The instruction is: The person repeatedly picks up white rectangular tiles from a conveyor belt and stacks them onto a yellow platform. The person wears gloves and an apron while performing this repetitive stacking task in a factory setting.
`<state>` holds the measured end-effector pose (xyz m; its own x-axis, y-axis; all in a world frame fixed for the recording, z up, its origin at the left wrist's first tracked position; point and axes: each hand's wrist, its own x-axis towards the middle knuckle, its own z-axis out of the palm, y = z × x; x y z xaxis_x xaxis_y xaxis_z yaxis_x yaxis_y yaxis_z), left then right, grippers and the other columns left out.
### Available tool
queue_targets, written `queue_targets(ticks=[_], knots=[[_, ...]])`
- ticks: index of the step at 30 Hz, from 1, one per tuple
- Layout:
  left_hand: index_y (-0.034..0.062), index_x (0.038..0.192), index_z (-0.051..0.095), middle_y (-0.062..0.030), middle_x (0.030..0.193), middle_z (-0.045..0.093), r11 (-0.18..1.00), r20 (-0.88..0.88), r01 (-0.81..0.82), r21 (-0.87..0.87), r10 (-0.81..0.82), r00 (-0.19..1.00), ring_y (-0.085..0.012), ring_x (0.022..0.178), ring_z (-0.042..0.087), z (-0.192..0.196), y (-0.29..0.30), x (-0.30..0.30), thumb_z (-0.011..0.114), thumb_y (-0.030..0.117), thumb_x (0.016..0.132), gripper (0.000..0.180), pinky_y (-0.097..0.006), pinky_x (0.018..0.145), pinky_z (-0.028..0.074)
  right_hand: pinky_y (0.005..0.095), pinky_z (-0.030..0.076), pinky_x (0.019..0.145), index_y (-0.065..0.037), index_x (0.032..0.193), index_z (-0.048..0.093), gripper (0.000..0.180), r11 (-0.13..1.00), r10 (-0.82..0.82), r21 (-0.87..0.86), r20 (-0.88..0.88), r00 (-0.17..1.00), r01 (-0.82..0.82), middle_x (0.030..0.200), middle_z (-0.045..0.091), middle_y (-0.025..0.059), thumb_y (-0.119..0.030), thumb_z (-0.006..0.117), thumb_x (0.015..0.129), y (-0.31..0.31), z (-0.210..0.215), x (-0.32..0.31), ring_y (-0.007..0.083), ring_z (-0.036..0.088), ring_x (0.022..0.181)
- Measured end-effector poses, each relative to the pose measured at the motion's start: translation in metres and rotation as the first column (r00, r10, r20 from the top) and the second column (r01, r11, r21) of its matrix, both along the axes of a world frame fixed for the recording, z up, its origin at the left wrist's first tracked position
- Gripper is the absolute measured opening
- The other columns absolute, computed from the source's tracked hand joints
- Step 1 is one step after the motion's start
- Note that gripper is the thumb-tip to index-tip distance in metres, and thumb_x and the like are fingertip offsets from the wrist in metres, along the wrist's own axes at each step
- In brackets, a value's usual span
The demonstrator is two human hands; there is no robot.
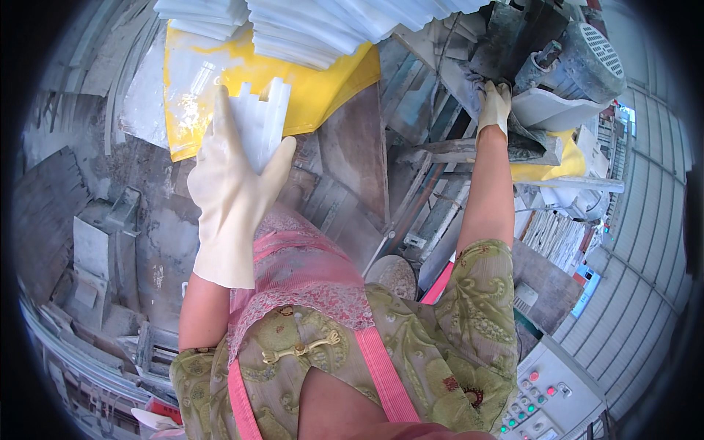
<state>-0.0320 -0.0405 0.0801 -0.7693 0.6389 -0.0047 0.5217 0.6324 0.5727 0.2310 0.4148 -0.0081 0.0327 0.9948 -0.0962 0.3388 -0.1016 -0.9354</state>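
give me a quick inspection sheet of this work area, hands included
surface: dusty grey machine bed, coated in pale residue
job's things: small stack of white stepped-edge slabs, over a yellow plastic sheet; bigger pile of white slabs beyond
clutter: grey stone offcuts lower left
grippers: left hand in a cream rubber glove grips the small stack; right hand, gloved, rests on a grey machine part beside a ribbed motor
cables: nothing seen
surroundings: control panel with coloured buttons lower right; corrugated wall
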Motion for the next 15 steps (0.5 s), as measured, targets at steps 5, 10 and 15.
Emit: queue_targets(ticks=[5,10,15], knots=[[-0.0022,0.158,0.025,-0.0258,0.123,0.065,1.0,0.003,0.0,0.003,0.0,1.0,-0.042,0.106,0.067,-0.0003,0.0005,-0.0003,0.083,0.042,0.078,0.109,-0.049,0.085,0.056,0.0399,0.052,0.102,-0.005,0.151,0.04,0.061,0.999,0.046,0.011,0.016,0.999,-0.047,0.138,0.051,0.0078,-0.008,0.067,0.096,-0.0026,0.0016,0.0008,0.021,0.056,0.121],[-0.0028,0.157,0.026,-0.0264,0.119,0.066,1.0,0.026,-0.005,-0.012,0.005,1.0,-0.0417,0.105,0.067,0.0016,0.0008,-0.0005,0.082,0.042,0.078,0.107,-0.049,0.085,0.056,0.0402,0.052,0.102,-0.006,0.15,0.041,0.061,0.999,0.037,0.015,0.019,0.999,-0.037,0.14,0.051,0.008,-0.008,0.067,0.096,-0.0046,0.0026,-0.0009,0.0207,0.056,0.122],[-0.0037,0.157,0.026,-0.0266,0.118,0.067,0.999,0.04,-0.012,-0.033,0.013,0.999,-0.0421,0.104,0.068,0.0029,0.0012,-0.0006,0.082,0.043,0.078,0.107,-0.049,0.085,0.056,0.0293,0.048,0.093,-0.003,0.153,0.04,0.067,1.0,0.016,0.012,-0.01,1.0,-0.016,0.15,0.05,0.0119,-0.008,0.07,0.093,-0.0075,0.0042,-0.0036,0.019,0.055,0.124]])
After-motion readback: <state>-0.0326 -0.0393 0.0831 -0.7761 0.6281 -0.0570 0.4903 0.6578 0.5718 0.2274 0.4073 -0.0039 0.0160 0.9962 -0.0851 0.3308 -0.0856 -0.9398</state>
